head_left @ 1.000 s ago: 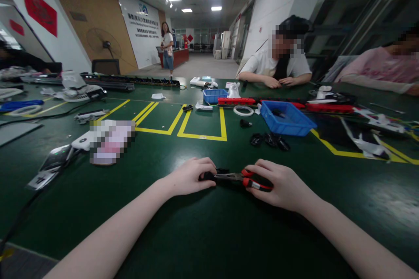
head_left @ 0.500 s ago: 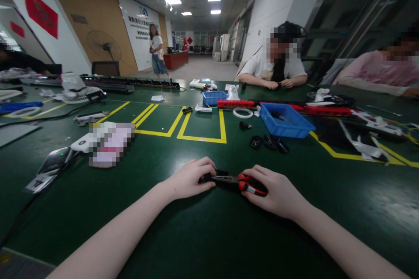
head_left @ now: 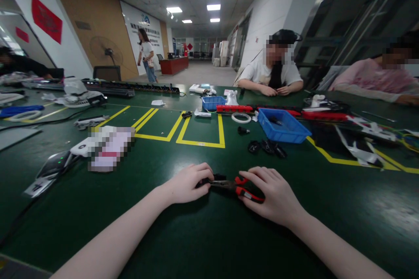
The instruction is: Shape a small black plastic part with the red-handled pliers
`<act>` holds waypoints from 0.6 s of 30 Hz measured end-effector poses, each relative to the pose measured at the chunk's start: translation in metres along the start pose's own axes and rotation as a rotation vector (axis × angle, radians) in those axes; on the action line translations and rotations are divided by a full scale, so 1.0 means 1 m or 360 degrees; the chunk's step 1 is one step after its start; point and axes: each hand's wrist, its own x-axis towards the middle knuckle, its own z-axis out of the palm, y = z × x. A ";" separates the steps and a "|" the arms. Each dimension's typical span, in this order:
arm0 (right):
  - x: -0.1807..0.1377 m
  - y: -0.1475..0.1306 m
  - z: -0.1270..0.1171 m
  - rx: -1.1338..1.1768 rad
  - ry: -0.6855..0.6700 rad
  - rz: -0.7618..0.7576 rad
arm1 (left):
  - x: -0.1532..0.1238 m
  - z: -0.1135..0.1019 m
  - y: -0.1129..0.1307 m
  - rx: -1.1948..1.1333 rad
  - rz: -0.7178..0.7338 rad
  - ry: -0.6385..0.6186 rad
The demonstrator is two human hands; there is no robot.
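Red-handled needle-nose pliers [head_left: 250,194] are in my right hand [head_left: 278,194], the fingers and thumb on either side of the handles. Their jaws point left and meet a small black part [head_left: 218,177]. My left hand [head_left: 190,185] pinches that black part just above the green table [head_left: 157,235]; its exact kind is too dark and covered to make out. The pliers' handles are spread a little apart. Beyond my right hand lie several black pieces [head_left: 268,147] and a short black cylinder-like part [head_left: 243,130].
A blue bin [head_left: 284,135] with dark items stands right of centre, a smaller blue bin [head_left: 213,103] behind it. A white power strip [head_left: 54,170] and a blurred phone-like object [head_left: 113,150] lie left. Two people sit across at the right; another person [head_left: 147,54] walks behind.
The pliers' handles are spread slightly wider and my right fingers look looser. Both hands stay in nearly the same place. The walking person has moved left, and the view has tilted a little.
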 end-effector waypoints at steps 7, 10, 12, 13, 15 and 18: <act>0.003 -0.004 -0.007 -0.0074 0.0069 -0.0058 | 0.001 0.000 -0.001 -0.0028 0.0012 0.0024; 0.003 -0.005 -0.008 -0.0102 0.0118 -0.0085 | 0.001 0.000 -0.001 -0.0030 0.0019 0.0031; 0.003 -0.005 -0.008 -0.0107 0.0130 -0.0084 | 0.001 0.000 -0.001 -0.0035 0.0025 0.0027; 0.002 -0.004 -0.008 -0.0107 0.0133 -0.0078 | 0.001 0.000 -0.001 -0.0035 0.0025 0.0028; 0.002 -0.003 -0.007 -0.0110 0.0147 -0.0059 | 0.000 0.000 -0.002 -0.0033 0.0024 0.0026; 0.000 0.002 -0.005 -0.0108 0.0184 -0.0026 | 0.000 0.000 -0.002 -0.0031 0.0024 0.0024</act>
